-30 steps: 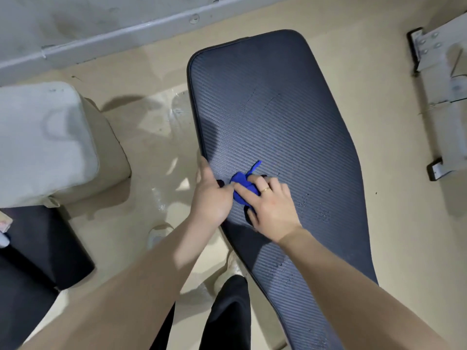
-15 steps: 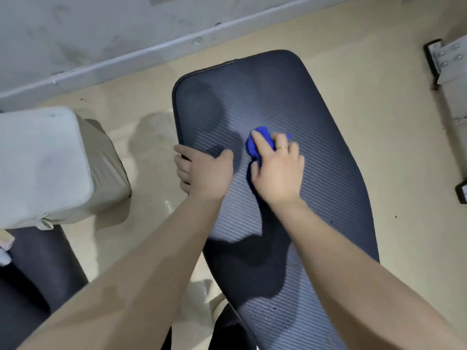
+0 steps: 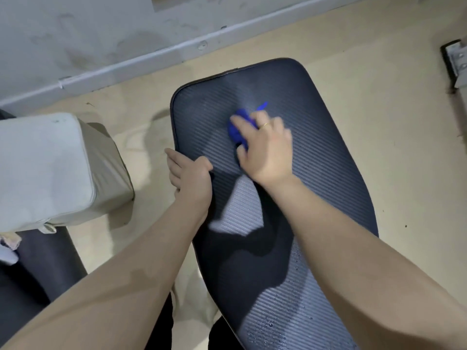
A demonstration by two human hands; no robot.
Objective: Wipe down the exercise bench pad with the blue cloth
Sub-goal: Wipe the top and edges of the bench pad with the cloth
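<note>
The dark ribbed bench pad [image 3: 323,157] runs from the lower middle of the view up toward the wall. A bunched blue cloth [image 3: 238,126] lies on its upper half, pressed down under the fingers of my right hand [image 3: 267,145], which wears a ring. Only the cloth's left part and one tip show past the fingers. My left hand [image 3: 189,178] grips the pad's left edge, thumb on top and fingers curled under. Water droplets dot the pad near the bottom of the view.
A grey cushioned block [image 3: 50,170] sits on the floor to the left, above a dark pad [image 3: 38,269]. The grey wall and skirting [image 3: 151,54] run behind the bench. A metal bracket [image 3: 456,64] stands at the right edge. Beige floor surrounds the pad.
My right hand has slid the cloth up the pad, from near the left edge to the upper middle. My left hand moved from beside the cloth to gripping the pad's left edge.
</note>
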